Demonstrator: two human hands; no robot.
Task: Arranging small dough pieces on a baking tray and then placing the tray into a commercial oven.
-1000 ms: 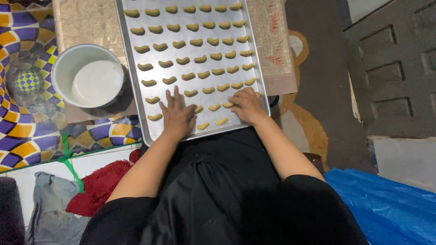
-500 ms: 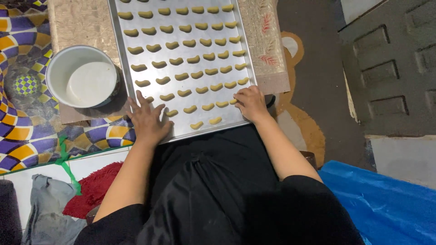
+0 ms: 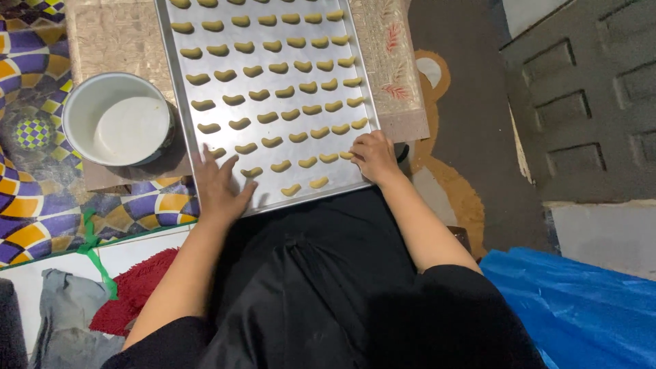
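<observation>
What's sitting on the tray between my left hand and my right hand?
In the head view, between the left hand and right hand, the metal tray holds the nearest pale crescent dough pieces, with bare tray around them.

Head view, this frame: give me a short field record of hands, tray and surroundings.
left hand: flat, fingers spread, on tray's near-left corner
right hand: on tray's near-right edge, fingers curled by a dough piece
tray: metal, rows of crescent dough pieces
bowl: white, left of tray
floor: patterned mat; blue plastic sheet at right
</observation>
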